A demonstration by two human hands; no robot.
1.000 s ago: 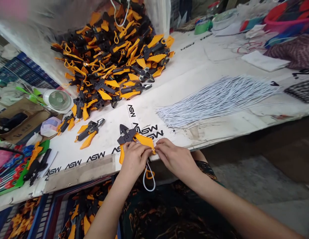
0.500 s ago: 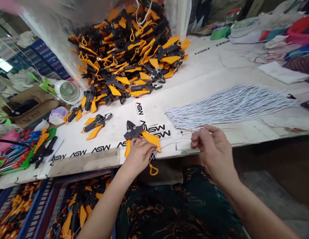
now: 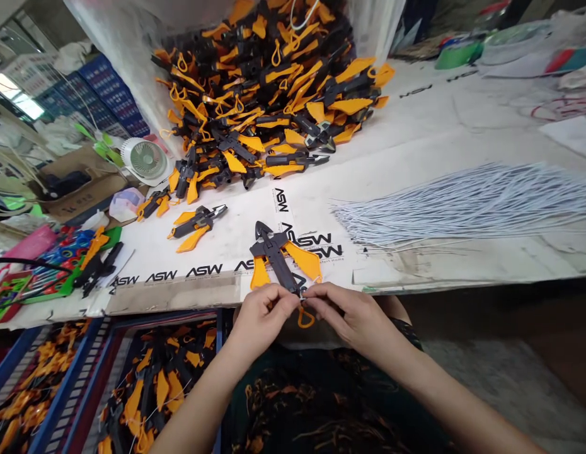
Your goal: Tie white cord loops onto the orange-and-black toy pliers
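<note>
Left hand [image 3: 264,317] and right hand [image 3: 350,312] meeting in a narrow pinch at the pivot end of orange-handled pliers [image 3: 276,255], small orange loop [image 3: 305,318] dangling just below the grip, pliers resting on a white ASW-printed table [image 3: 416,271], bundle of white cords [image 3: 463,205] to the right, heap of pliers [image 3: 264,94] far beyond.

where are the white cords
In the head view, the white cord bundle lies on the table, right of the orange-handled pliers by the right hand.

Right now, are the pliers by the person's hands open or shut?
Open: the pliers lie with their orange handles spread well apart.
</note>
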